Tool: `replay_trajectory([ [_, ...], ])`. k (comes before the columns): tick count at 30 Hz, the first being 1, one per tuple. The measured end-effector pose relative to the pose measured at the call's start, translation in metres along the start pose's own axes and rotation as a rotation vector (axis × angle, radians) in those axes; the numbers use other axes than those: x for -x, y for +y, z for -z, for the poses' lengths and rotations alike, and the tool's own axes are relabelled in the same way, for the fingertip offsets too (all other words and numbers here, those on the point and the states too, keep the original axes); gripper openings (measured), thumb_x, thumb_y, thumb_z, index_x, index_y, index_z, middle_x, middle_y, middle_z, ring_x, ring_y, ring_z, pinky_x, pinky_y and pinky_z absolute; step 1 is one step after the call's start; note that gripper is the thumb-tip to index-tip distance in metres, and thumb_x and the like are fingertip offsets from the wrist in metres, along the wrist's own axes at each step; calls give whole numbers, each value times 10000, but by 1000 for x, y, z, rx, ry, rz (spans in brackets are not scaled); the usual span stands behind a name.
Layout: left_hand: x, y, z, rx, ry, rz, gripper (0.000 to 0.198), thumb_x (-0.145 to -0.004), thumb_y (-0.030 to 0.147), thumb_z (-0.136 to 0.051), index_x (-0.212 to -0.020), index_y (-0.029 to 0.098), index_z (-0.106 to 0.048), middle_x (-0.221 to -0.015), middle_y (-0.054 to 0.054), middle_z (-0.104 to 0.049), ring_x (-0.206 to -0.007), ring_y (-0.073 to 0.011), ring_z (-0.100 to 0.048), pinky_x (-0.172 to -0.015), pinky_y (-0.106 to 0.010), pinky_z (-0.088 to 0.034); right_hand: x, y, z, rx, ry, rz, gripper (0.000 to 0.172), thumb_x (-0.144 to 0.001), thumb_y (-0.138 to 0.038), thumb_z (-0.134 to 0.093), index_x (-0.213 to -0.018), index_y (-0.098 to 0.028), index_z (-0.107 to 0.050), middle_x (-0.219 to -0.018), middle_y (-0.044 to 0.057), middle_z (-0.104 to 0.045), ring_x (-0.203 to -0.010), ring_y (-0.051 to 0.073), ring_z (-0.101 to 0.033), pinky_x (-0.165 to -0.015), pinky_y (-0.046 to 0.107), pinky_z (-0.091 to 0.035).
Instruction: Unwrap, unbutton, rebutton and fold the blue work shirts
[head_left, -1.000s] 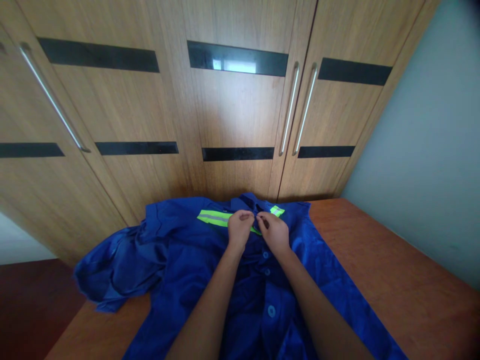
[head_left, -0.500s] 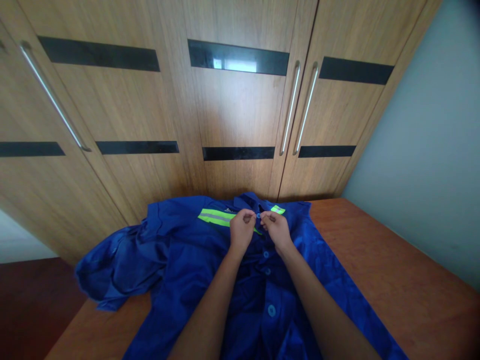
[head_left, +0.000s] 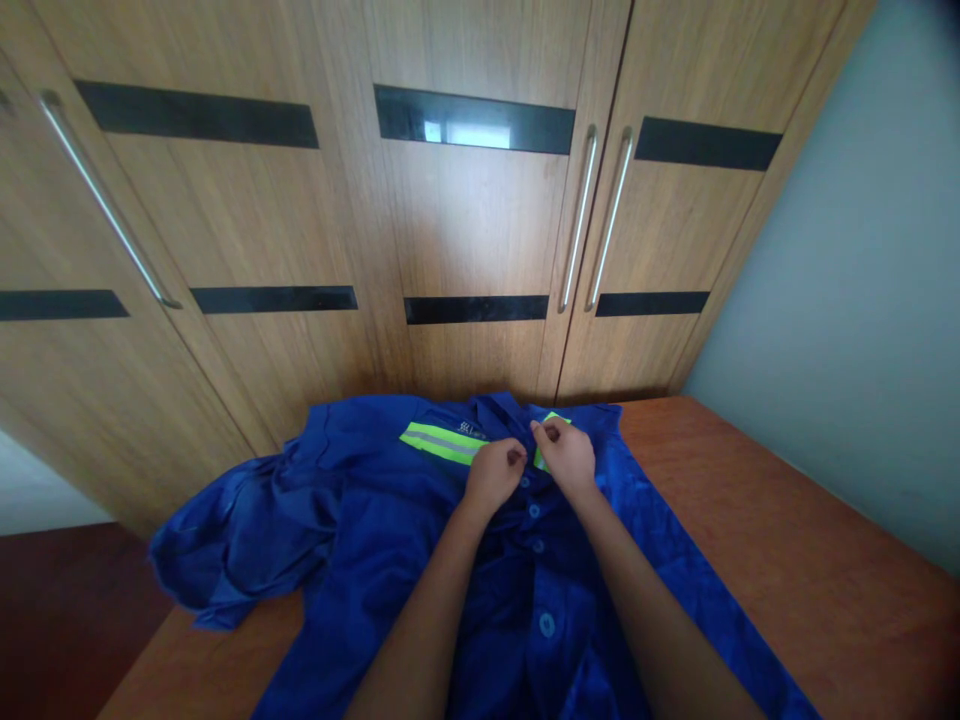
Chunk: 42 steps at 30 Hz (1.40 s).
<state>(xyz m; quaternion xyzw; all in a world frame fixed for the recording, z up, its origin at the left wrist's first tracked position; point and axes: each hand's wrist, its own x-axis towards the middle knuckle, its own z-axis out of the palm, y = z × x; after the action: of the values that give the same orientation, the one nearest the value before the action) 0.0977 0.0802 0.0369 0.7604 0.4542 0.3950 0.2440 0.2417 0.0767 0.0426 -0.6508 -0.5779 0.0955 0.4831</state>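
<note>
A blue work shirt with a yellow-green reflective stripe lies face up on a brown wooden table. Its collar is at the far side and a row of blue buttons runs down the front toward me. My left hand is closed, pinching the shirt's front edge just below the collar. My right hand is closed too, pinching the opposite edge beside the stripe. Both hands sit close together near the top button. One sleeve hangs bunched over the table's left edge.
Wooden wardrobe doors with black inlays and long metal handles stand right behind the table. A grey wall rises at the right. Dark red floor shows at the lower left.
Both hands stayed at the collar area. The right hand shifted slightly right and up along the placket; the left hand dropped a little. The shirt front has been pulled flatter near the collar.
</note>
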Motion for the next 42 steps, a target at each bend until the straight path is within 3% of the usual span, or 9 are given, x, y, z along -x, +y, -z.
replay_trajectory([
  [6,3,6,2,-107,-80,-48,189,-731,106,-580,-763,221,-726,-760,-32,-741,-704,-190,-673,-677,-264,-480,-33,-29,-16,413,-160,217,296,-798,-396,-626,-1026,-208,-653,-1043,121,-670,-974,245,-618,-751,312,-467],
  [11,2,14,11,-158,-68,-50,179,-704,106,-602,-684,238,-722,-690,-18,-730,-652,-189,-661,-641,-256,-469,-63,-38,-29,520,-267,159,182,-770,-274,-637,-916,-184,-698,-897,150,-710,-832,263,-673,-726,342,-482],
  [19,-21,21,42,-251,321,100,173,-837,187,-491,-827,204,-663,-797,-43,-694,-770,-185,-645,-724,-269,-455,-69,-36,7,495,-186,155,294,-840,-298,-492,-1038,-210,-690,-958,114,-724,-869,247,-670,-713,309,-471],
  [22,-35,26,49,-302,390,130,93,-825,248,-549,-826,200,-628,-804,-67,-654,-836,-223,-633,-772,-305,-448,-65,-40,23,450,-115,188,331,-846,-316,-487,-1099,-206,-669,-915,92,-727,-854,239,-663,-707,297,-461],
  [27,-65,40,52,-524,267,288,461,-774,507,-608,-1067,159,-530,-1116,-193,-590,-1071,-346,-581,-856,-428,-445,-52,-54,44,365,-33,254,376,-812,-265,-510,-1161,-207,-637,-753,21,-709,-679,183,-641,-642,254,-439],
  [31,-84,34,68,-544,184,419,467,-736,363,-647,-1131,147,-523,-1149,-219,-608,-1089,-388,-582,-867,-492,-450,-39,-59,61,423,-8,215,385,-821,-264,-493,-1181,-227,-626,-745,19,-712,-713,189,-660,-685,259,-457],
  [36,-88,17,106,-396,112,414,158,-767,274,-566,-875,193,-649,-932,-123,-715,-986,-321,-651,-840,-413,-482,-41,-45,82,407,5,38,368,-812,-269,-513,-1152,-254,-653,-875,68,-733,-852,244,-681,-768,333,-498],
  [39,-83,18,123,-238,67,412,230,-847,286,-449,-850,185,-656,-705,-78,-718,-718,-243,-693,-672,-339,-519,-48,-37,88,53,-97,-109,263,-794,-233,-516,-966,-195,-712,-761,61,-734,-765,222,-695,-717,306,-530],
  [42,-78,33,138,-81,56,390,273,-891,299,-400,-890,149,-628,-679,-77,-719,-592,-194,-669,-556,-289,-507,-54,-41,92,-247,-183,-197,256,-826,-195,-432,-856,-147,-682,-670,57,-723,-616,182,-690,-585,264,-545],
])
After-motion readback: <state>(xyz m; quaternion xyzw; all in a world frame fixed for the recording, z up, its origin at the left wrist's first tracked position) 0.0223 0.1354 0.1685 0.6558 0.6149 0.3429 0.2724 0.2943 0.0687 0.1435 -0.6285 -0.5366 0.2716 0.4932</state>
